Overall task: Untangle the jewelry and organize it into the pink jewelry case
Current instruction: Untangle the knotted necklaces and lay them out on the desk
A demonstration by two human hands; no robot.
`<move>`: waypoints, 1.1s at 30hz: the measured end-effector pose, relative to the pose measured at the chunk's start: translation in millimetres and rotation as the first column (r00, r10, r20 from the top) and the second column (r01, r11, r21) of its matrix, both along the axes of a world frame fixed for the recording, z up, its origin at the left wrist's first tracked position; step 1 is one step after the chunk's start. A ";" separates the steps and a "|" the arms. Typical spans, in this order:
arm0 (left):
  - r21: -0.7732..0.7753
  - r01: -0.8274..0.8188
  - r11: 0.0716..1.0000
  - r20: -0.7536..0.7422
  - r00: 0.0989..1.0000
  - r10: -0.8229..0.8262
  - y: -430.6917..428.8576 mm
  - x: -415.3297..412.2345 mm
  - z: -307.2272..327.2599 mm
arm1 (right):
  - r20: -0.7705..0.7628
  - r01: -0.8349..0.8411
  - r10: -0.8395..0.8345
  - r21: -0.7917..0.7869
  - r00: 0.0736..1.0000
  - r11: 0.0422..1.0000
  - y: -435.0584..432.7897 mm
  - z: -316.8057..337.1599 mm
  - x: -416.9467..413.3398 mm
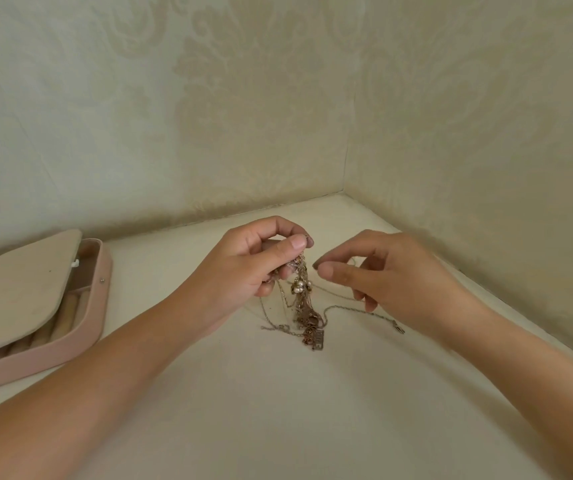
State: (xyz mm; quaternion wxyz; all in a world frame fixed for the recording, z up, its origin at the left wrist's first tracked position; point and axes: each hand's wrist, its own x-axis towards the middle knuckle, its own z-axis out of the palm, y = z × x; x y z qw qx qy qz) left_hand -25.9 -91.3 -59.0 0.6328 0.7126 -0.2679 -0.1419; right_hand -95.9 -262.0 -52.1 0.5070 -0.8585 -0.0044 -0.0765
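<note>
Head view, one entry: jewelry tangle, in work.

Item: jewelry tangle, several fine chains knotted with a pearl cluster and a rectangular pendant.

Position: top pinched between thumb and forefinger of the left hand. The body hangs toward 6 o'clock from those fingertips, and the lower end and pendant rest on the worktop. One loose chain trails toward 3 o'clock and passes under the right hand.

Right hand: just beside the tangle at its 3 o'clock, thumb and forefinger drawn nearly together, other fingers curled. Whether a fine strand sits in that pinch cannot be told.

Destination: pink jewelry case, well apart at 9 o'clock of the left hand, lid partly raised, padded rolls showing inside.

Hazards, as judged:
- Pulling a strand sideways while the left hand holds the top would likely tighten the knot.
- A sharp tug could snap a thin link or bend a clasp.
- Lifting higher may swing the pendant and wrap further chains.
- A slackened pinch drops the whole bundle into a new heap.
</note>
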 end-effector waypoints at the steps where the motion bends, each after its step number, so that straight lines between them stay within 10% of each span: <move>1: 0.001 0.013 1.000 0.003 1.000 -0.013 0.1 -0.3 0.0 | 0.013 -0.020 0.020 -0.010 1.000 1.000 1.6 0.0 -0.6; 13: 0.001 0.113 0.994 -0.025 0.993 -0.113 1.1 -3.4 1.7 | -0.063 -0.083 0.095 0.169 0.993 0.982 5.5 -3.4 1.1; 22: 0.042 -0.152 0.988 0.035 0.988 0.151 0.4 4.9 -3.3 | -0.117 -0.079 0.124 0.331 0.985 0.940 -11.1 0.9 5.1; 29: 0.046 -0.180 0.983 -0.051 0.982 0.182 1.6 8.6 -3.7 | -0.048 -0.108 0.250 0.812 0.967 0.574 -12.1 6.3 6.2; 33: 0.113 -0.183 0.977 -0.047 0.981 0.189 1.8 10.3 -7.4 | -0.023 -0.095 0.182 0.786 0.983 0.611 -10.5 8.2 7.3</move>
